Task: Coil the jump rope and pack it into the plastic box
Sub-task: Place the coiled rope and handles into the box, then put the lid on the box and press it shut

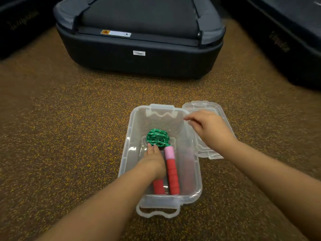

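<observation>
The left hand (154,162) lies flat, grip open, on the jump rope (160,150) inside the plastic box (197,171). The right hand (208,127) hovers above the lid (206,106), fingers loosely spread, holding nothing.

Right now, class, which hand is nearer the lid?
The right hand. It hovers over the lid, which lies beside the box on its right. The left hand is down inside the box, on the rope handles.

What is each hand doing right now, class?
Left hand: inside the plastic box, resting on a red handle; grip cannot be told.
Right hand: open, empty, above the lid.
</observation>
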`<state>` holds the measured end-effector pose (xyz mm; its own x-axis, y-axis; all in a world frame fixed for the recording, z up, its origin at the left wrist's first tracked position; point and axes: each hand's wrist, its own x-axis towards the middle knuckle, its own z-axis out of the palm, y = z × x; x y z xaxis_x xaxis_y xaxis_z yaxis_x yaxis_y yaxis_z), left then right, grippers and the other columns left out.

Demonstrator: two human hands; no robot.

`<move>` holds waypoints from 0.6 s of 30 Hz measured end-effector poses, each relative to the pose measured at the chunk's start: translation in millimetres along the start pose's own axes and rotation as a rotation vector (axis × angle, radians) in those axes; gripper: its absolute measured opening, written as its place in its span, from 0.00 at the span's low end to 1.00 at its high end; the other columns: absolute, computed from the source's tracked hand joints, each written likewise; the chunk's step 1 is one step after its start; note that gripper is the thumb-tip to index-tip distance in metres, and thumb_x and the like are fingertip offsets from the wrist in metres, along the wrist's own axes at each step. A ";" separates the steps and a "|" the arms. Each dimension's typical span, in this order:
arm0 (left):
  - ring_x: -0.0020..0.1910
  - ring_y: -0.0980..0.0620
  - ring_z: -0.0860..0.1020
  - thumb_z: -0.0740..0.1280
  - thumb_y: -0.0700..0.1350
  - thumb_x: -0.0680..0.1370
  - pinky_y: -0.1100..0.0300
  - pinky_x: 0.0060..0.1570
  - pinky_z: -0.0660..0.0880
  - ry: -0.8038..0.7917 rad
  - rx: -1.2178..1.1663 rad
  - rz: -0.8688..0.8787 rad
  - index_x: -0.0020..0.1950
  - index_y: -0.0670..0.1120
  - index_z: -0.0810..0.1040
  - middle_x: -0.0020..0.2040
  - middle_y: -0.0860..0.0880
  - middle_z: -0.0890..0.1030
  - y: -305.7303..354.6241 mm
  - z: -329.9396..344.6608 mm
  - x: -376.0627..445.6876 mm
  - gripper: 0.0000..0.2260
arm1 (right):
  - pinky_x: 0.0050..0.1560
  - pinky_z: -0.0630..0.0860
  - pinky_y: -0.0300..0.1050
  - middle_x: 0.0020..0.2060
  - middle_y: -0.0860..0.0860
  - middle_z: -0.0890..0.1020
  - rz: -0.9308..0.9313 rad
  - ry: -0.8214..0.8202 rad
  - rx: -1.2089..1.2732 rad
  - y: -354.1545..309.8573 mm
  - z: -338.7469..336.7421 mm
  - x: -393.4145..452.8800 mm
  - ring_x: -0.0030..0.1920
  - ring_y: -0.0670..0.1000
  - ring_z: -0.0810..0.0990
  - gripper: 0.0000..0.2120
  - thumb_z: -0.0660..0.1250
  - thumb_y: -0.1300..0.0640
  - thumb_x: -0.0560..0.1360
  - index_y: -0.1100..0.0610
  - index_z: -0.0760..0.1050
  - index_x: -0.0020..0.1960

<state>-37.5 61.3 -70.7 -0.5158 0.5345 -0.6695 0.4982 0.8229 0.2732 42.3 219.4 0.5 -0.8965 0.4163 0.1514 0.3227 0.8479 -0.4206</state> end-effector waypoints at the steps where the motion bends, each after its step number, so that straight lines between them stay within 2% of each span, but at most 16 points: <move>1: 0.78 0.44 0.47 0.62 0.41 0.78 0.52 0.75 0.52 0.021 -0.019 0.009 0.77 0.41 0.36 0.78 0.43 0.35 2.4 -3.4 -3.5 0.38 | 0.56 0.75 0.50 0.52 0.53 0.83 0.030 -0.020 -0.032 15.6 -7.4 -10.8 0.55 0.55 0.79 0.11 0.64 0.58 0.77 0.54 0.80 0.57; 6: 0.78 0.46 0.49 0.57 0.42 0.80 0.52 0.74 0.53 0.241 -0.113 0.104 0.78 0.43 0.42 0.80 0.45 0.42 24.2 -20.9 -21.0 0.32 | 0.53 0.77 0.49 0.52 0.52 0.83 0.223 -0.057 -0.076 82.2 -0.9 -63.4 0.54 0.54 0.80 0.11 0.64 0.57 0.77 0.54 0.80 0.57; 9: 0.78 0.48 0.47 0.55 0.44 0.81 0.53 0.75 0.51 0.435 -0.185 0.262 0.78 0.44 0.45 0.80 0.46 0.44 44.8 -29.9 -29.5 0.29 | 0.52 0.77 0.50 0.54 0.51 0.82 0.294 -0.034 -0.050 107.5 18.9 -82.2 0.56 0.54 0.79 0.11 0.63 0.57 0.77 0.52 0.79 0.58; 11: 0.78 0.50 0.45 0.54 0.44 0.81 0.58 0.74 0.46 0.520 -0.160 0.388 0.78 0.43 0.47 0.80 0.46 0.45 64.8 -32.9 -35.0 0.27 | 0.53 0.76 0.50 0.55 0.52 0.81 0.315 -0.050 -0.050 118.6 30.4 -90.4 0.57 0.55 0.78 0.11 0.63 0.57 0.77 0.52 0.78 0.58; 13: 0.78 0.51 0.44 0.54 0.44 0.82 0.62 0.72 0.42 0.550 -0.093 0.495 0.78 0.43 0.48 0.80 0.46 0.46 87.8 -30.9 -38.6 0.26 | 0.54 0.75 0.50 0.56 0.52 0.80 0.309 -0.088 -0.056 126.4 38.9 -95.8 0.59 0.56 0.76 0.12 0.62 0.57 0.77 0.53 0.78 0.59; 18: 0.78 0.50 0.41 0.52 0.45 0.82 0.59 0.74 0.40 0.489 0.189 0.557 0.78 0.44 0.46 0.80 0.46 0.43 137.4 -9.6 -36.1 0.27 | 0.66 0.68 0.49 0.62 0.53 0.76 0.225 -0.118 -0.103 150.3 49.3 -102.3 0.65 0.56 0.72 0.17 0.62 0.59 0.76 0.55 0.73 0.64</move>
<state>42.8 156.9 -2.3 -0.3813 0.9216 -0.0729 0.8631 0.3831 0.3290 167.5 288.1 -122.3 -0.8260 0.5619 -0.0439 0.5417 0.7698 -0.3376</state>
